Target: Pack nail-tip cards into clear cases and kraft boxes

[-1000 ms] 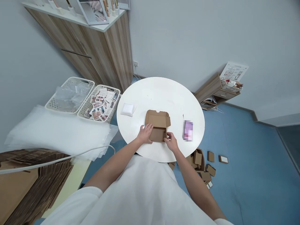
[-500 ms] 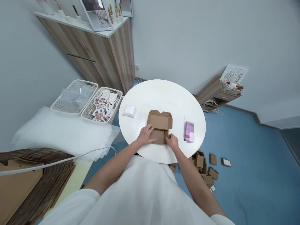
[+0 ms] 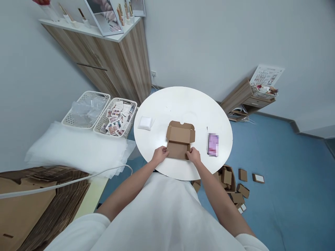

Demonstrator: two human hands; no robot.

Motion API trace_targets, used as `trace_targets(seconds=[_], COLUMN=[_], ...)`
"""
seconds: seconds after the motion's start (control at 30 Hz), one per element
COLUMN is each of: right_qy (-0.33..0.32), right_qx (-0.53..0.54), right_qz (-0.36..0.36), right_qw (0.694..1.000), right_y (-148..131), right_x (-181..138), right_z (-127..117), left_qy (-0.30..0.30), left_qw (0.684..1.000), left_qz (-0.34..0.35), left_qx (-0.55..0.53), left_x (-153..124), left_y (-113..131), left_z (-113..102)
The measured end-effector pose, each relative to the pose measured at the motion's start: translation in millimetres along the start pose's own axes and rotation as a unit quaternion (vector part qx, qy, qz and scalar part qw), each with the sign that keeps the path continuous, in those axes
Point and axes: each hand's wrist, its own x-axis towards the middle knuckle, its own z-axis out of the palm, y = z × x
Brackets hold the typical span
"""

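A brown cardboard box (image 3: 178, 150) stands on the white round table (image 3: 157, 104), its lid folded back away from me and its side walls up. My left hand (image 3: 160, 154) pinches the left wall near the front corner. At the opposite side, my right hand (image 3: 193, 155) grips the right wall, thumb inside the box. Nothing lies inside the box. Left of it on the table is a white padded packet (image 3: 145, 123). A phone-shaped purple item (image 3: 213, 144), blurred by pixels, lies to the right.
Left of the table are two white baskets, one with clear bags (image 3: 87, 109), one with printed cards (image 3: 117, 118). Below them lie white foam sheets (image 3: 78, 150) and stacked flat cardboard (image 3: 62, 198). Small boxes (image 3: 243, 175) are scattered on the floor at right.
The box's left wall has come up, and the lid now shows its side flaps on both sides. My left hand moved from the box's middle to its left wall.
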Motion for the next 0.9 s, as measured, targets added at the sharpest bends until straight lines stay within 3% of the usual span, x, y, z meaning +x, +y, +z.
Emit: trace_targets(seconds=[0.33, 0.53, 0.73, 0.9], right_qy=[0.016, 0.027, -0.017, -0.047], right_qx=[0.022, 0.092, 0.243, 0.280], right_qz=[-0.001, 0.013, 0.023, -0.002], right_qw=[1.000, 0.995, 0.969, 0.959], right_y=[9, 22, 41, 48], right_x=[-5, -17, -31, -37], right_z=[2, -6, -15, -9], left_qy=[-0.022, -0.057, -0.033, -0.052], left_qw=[0.999, 0.998, 0.999, 0.996], left_qz=[0.010, 0.012, -0.016, -0.018], left_qx=[-0.022, -0.019, -0.028, -0.065], left_x=[0, 3, 3, -3], left_y=[3, 8, 12, 3], left_z=[4, 8, 6, 11])
